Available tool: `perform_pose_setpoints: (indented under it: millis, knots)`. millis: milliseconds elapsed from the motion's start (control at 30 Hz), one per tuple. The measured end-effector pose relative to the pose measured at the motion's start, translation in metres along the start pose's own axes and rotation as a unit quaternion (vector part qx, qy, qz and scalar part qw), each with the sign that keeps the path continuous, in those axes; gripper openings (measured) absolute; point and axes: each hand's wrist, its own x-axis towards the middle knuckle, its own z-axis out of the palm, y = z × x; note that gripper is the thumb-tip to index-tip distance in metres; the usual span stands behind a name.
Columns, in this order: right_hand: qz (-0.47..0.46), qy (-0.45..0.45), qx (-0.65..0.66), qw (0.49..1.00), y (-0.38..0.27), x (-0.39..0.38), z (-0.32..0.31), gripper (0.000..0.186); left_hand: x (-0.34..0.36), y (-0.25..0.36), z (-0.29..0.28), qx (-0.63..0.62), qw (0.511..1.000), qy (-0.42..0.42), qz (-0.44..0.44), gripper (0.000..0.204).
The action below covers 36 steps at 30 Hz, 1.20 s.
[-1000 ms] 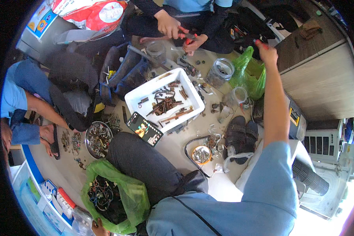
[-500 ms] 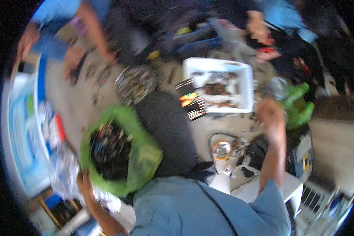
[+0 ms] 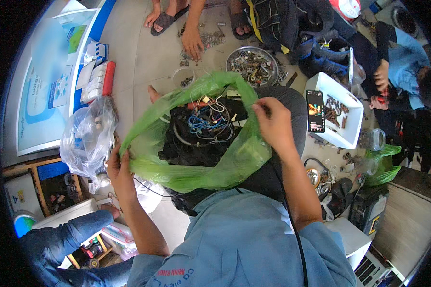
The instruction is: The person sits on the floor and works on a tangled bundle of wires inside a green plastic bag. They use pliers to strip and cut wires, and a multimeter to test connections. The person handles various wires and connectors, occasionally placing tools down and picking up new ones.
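Floor (image 3: 143,57) clutter surrounds a soft, limp green bag (image 3: 201,162) of wires (image 3: 203,122), likely light, held open by both hands, left (image 3: 119,167) and right (image 3: 273,122), each clamped on the rim, apart.

Green plastic bag (image 3: 196,162): translucent bright green, plain, no print. Inside it: tangle of wires (image 3: 203,125), mostly black, some blue, some white, a touch of red. Clear plastic bag (image 3: 87,136): colourless, see-through. Round metal tray (image 3: 252,64): silver-grey, filled with rusty brown-grey bits. White tub (image 3: 340,138): plain white, brown rusty parts inside. Phone (image 3: 315,111): black body, screen lit in mixed colours. Second green bag (image 3: 383,165): same bright green. Floor (image 3: 139,57): plain beige-grey. Person's shirt (image 3: 244,239): light blue, small red lettering on the sleeve. Trousers (image 3: 282,138): dark grey.
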Motion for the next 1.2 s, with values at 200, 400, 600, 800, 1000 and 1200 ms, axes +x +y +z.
perform_pose_setpoints:
  millis: [200,400,600,800,1000,1200]
  knots:
    - [0.165,0.019,0.108,0.980,-0.009,0.004,-0.011,0.032,-0.002,0.016,-0.001,-0.033,0.999,-0.003,0.021,0.037]
    - [-0.113,-0.123,0.186,0.968,-0.155,-0.026,-0.055,0.058,-0.042,0.074,0.026,-0.093,0.993,-0.027,0.074,0.044]
    - [-0.215,-0.136,0.013,0.967,-0.182,-0.053,-0.085,0.054,-0.120,0.175,0.092,-0.015,0.941,-0.241,0.237,0.068]
    - [-0.243,0.044,-0.057,0.967,-0.167,-0.037,-0.199,0.023,-0.082,0.201,0.060,-0.035,0.924,-0.243,0.293,0.083]
    - [-0.102,0.202,0.018,0.974,-0.160,-0.041,-0.301,0.019,-0.051,0.133,0.036,-0.110,0.926,-0.246,0.263,0.056]
    - [-0.107,0.336,-0.069,0.933,-0.072,0.041,-0.396,0.028,-0.054,0.115,0.049,-0.070,0.959,-0.228,0.156,0.038]
